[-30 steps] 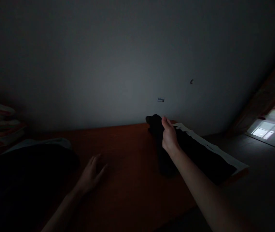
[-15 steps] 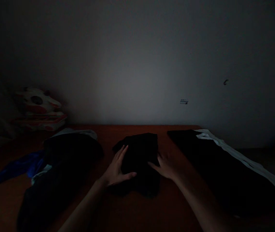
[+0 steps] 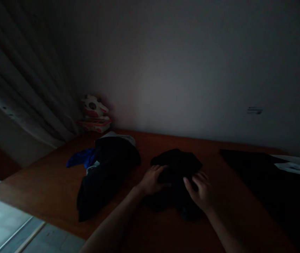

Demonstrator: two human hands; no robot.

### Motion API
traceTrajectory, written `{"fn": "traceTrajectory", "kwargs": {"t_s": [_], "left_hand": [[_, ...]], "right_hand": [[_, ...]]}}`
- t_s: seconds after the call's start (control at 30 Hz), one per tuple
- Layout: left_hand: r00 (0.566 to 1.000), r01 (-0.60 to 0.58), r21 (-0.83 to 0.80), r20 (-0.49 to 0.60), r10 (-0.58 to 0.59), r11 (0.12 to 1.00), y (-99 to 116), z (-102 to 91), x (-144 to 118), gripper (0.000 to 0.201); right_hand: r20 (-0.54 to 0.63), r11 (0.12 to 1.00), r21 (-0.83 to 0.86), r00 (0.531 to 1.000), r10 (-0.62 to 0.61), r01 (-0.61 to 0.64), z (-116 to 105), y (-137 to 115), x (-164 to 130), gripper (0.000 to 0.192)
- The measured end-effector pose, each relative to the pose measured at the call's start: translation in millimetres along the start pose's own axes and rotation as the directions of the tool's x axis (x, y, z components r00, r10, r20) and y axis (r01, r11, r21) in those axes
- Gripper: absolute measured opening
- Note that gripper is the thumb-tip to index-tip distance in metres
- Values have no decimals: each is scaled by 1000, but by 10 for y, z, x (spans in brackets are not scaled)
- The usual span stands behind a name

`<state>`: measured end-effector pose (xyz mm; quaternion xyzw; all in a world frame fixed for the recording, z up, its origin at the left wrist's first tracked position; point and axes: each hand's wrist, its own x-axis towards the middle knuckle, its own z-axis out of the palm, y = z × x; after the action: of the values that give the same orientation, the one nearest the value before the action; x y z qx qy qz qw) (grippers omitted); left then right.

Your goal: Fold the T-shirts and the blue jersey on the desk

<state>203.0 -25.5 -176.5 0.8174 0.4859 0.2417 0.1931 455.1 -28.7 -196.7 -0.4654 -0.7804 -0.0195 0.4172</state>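
A black garment [image 3: 177, 168], bunched and too dark to show its kind, lies on the wooden table in front of me. My left hand [image 3: 153, 180] grips its left side, fingers curled over the cloth and thumb reaching inward. On the opposite side, my right hand [image 3: 202, 189] has its thumb and fingers closed on the fabric. Part of the cloth drapes down between my wrists, where folds are lost in shadow.
Left of my hands is a heap of dark clothes [image 3: 110, 172] with a blue piece [image 3: 80, 158] poking out. Black cloth [image 3: 266, 186] with a white strip [image 3: 294, 165] lies at right. A cow figure [image 3: 94, 112] stands at the back beside a curtain [image 3: 26, 66]. The table edge [image 3: 34, 214] runs along the lower left.
My view has swung left, showing the curtain and floor. The black garment went from lying fairly flat to bunched, and my spread fingers have closed on it.
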Motion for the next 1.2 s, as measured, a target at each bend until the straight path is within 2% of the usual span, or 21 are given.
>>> {"fn": "traceTrajectory", "kwargs": {"t_s": [0.07, 0.13, 0.23, 0.3, 0.37, 0.47, 0.57, 0.63, 0.73, 0.8, 0.83, 0.9, 0.93, 0.97, 1.03, 1.07, 1.13, 1.2], "left_hand": [[1000, 4, 40, 13, -5, 999, 5, 20, -4, 63], [1000, -4, 33, 0, 4, 999, -5, 45, -19, 62], [992, -9, -92, -126, -3, 996, -8, 27, -32, 63], [959, -29, -216, -280, -33, 976, 35, -80, -8, 60], [886, -87, -300, -460, -64, 950, 127, -300, 43, 55], [711, -145, -273, -697, -92, 951, 299, -837, 114, 43], [521, -97, -93, -853, -29, 991, 387, -1501, 81, 38], [473, 0, 86, -878, 76, 996, 383, -1912, -21, 44], [455, 214, 233, -883, 114, 949, 352, -2324, -245, 51], [467, 295, 233, -881, 73, 927, 330, -2390, -394, 52], [499, 316, 235, -865, 50, 919, 308, -2352, -458, 51], [605, 378, 261, -796, -24, 888, 213, -2145, -561, 51], [661, 431, 281, -745, -89, 858, 131, -1992, -601, 56], [700, 500, 302, -693, -173, 812, 26, -1821, -638, 64], [726, 621, 345, -591, -351, 704, -236, -1483, -713, 80], [739, 635, 384, -553, -384, 670, -375, -1341, -754, 83], [730, 652, 414, -568, -380, 635, -621, -1159, -839, 84], [725, 650, 407, -586, -362, 642, -777, -1118, -907, 82]], "right_hand": [[-140, 993, 21, 983, 119, -118, -22, 153, -10, 45], [-198, 966, 65, 945, 260, -252, -34, 321, -22, 49], [-174, 879, 67, 862, 477, -473, -14, 542, -42, 62], [-71, 812, 4, 809, 583, -584, 20, 644, -52, 64], [60, 789, -77, 788, 613, -609, 49, 701, -57, 58], [163, 795, -129, 778, 607, -593, 54, 715, -53, 50], [201, 782, -115, 756, 623, -613, 25, 690, -38, 51], [217, 774, -126, 744, 631, -620, 8, 673, -28, 52], [219, 762, -169, 730, 647, -625, -2, 656, -16, 54], [205, 762, -185, 734, 648, -621, 0, 654, -15, 56], [207, 769, -181, 740, 640, -614, 3, 655, -16, 56], [213, 778, -161, 748, 628, -607, 10, 664, -23, 57], [218, 778, -146, 747, 628, -611, 13, 670, -28, 57], [223, 774, -133, 743, 631, -618, 17, 676, -35, 57], [224, 760, -116, 729, 647, -639, 22, 690, -53, 56], [223, 758, -103, 728, 649, -644, 24, 697, -62, 56], [216, 763, -74, 737, 640, -642, 25, 706, -79, 54], [206, 767, -54, 745, 635, -639, 25, 704, -86, 53]]}}
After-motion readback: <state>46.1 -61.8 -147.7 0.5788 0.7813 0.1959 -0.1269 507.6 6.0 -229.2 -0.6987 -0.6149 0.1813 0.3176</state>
